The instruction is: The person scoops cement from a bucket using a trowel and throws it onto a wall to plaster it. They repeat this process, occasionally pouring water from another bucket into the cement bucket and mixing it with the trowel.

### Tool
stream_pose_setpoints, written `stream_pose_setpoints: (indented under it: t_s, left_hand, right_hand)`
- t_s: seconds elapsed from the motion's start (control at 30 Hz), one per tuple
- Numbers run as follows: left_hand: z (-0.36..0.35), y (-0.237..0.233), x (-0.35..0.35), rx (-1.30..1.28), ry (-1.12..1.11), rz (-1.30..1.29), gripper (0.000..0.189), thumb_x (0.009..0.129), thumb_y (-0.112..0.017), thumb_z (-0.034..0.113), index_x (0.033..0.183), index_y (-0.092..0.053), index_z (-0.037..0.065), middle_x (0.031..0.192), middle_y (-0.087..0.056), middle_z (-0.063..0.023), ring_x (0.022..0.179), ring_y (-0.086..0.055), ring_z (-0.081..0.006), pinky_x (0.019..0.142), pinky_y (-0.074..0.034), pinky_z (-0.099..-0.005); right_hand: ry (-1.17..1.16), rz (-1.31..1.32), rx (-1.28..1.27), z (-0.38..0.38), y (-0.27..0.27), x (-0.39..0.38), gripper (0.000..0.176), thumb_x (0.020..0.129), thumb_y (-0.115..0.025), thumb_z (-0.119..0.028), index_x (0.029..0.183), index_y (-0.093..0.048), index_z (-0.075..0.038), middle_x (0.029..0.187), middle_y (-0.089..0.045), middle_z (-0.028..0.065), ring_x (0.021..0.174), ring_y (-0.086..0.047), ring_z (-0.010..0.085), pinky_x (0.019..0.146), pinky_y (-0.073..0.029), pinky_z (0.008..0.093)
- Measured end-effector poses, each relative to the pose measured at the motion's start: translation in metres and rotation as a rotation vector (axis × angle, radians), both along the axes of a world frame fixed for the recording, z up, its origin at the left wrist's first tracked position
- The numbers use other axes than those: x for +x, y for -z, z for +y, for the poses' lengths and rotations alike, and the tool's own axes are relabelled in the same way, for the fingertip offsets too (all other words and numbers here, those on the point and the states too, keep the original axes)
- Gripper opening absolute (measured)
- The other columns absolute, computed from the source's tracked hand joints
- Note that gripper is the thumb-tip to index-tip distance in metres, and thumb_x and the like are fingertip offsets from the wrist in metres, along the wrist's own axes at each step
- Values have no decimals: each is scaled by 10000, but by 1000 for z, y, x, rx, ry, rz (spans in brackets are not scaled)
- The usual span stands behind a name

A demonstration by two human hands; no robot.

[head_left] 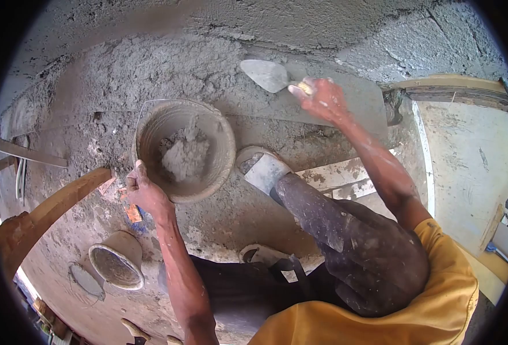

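My left hand (149,195) is closed on the near-left rim of a round bucket (226,144), its thumb over the edge. Inside the bucket lies a heap of grey mortar (186,156). To the right, my right hand (321,100) grips the handle of a pointed trowel (265,75). The trowel's flat blade points left, above mortar-covered ground near the foot of the wall. Some grey residue marks the blade and my fingers.
A second bucket (116,260) lies tipped near my left forearm. A curved wooden beam (52,214) juts in at left. My shoe (267,173) stands beside the mortar bucket. Wet plaster covers the wall (300,23) ahead, and a pale board (467,167) is at right.
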State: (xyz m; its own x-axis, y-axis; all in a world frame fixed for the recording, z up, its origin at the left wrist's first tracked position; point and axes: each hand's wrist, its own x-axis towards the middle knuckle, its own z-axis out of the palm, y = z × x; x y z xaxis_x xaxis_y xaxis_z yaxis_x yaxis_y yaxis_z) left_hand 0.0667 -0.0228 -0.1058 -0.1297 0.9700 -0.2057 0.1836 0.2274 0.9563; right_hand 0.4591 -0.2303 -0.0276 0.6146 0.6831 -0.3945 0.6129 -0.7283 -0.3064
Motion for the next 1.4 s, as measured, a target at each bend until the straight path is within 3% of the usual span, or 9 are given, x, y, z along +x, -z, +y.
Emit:
stream_pose_setpoints:
  t_s: [0.13,0.23,0.33,0.43,0.63,0.77,0.93,1.33,1.4]
  left_hand:
    - [5,12,-27,-81,8,-15,228,1074,-727,214,933,-654,51,917,-622,-10,824,-533,-135,772,-454,-339]
    - [12,19,-26,-97,73,0,236,1094,-676,223,1094,-731,-7,1019,-722,-69,873,-629,-169,809,-519,-353]
    - [7,20,-30,-139,56,-65,248,1090,-677,217,1136,-740,-19,1039,-734,-85,889,-648,-184,813,-529,-355]
    - [13,14,-31,-127,67,-4,271,1087,-677,213,1173,-742,-36,1067,-746,-101,908,-670,-199,819,-542,-362]
    - [10,11,-24,-136,46,-60,285,1080,-680,203,1187,-738,-55,1109,-761,-125,951,-705,-224,856,-567,-373]
    - [8,17,-30,-126,38,-45,283,1072,-679,187,1196,-734,-62,1130,-765,-143,969,-722,-240,874,-581,-381]
    - [8,10,-18,-74,-13,-105,254,1055,-735,192,873,-703,19,857,-649,-16,781,-545,-117,717,-457,-314]
    - [5,-10,-5,-156,-52,-128,233,1057,-714,199,945,-710,-5,936,-683,-68,857,-604,-170,815,-517,-353]
    - [6,-9,-5,-165,-57,-131,231,1059,-709,198,973,-726,-16,949,-693,-75,863,-611,-174,819,-518,-354]
  right_hand:
    - [-82,290,-61,-61,16,51,546,1001,-729,-515,1187,-807,-7,1010,-792,242,1027,-767,376,946,-578,546]
    - [-246,209,-282,-48,18,45,630,978,-744,-575,1230,-800,-1,1089,-797,262,1098,-756,403,989,-568,531]
    - [-193,71,-88,-45,98,58,649,984,-740,-576,1210,-793,31,1103,-790,286,1150,-742,423,1029,-549,516]
    - [69,140,-86,-34,89,81,643,1008,-710,-586,1188,-803,24,893,-776,222,911,-774,351,821,-595,484]
    - [24,659,-392,-7,26,30,555,1046,-654,-590,909,-757,-61,604,-563,20,474,-536,133,438,-408,347]
    - [186,751,-251,-7,75,54,585,1018,-661,-628,881,-686,-60,635,-573,29,487,-554,137,426,-409,349]
    - [227,720,-259,-39,41,77,643,996,-682,-667,981,-724,-25,638,-573,39,462,-544,136,407,-394,326]
    - [45,609,-406,-64,36,97,667,987,-690,-661,975,-749,3,621,-560,40,508,-579,147,431,-418,350]
    - [123,507,-364,-52,44,96,695,982,-692,-673,1085,-766,11,751,-657,112,679,-685,214,573,-526,408]
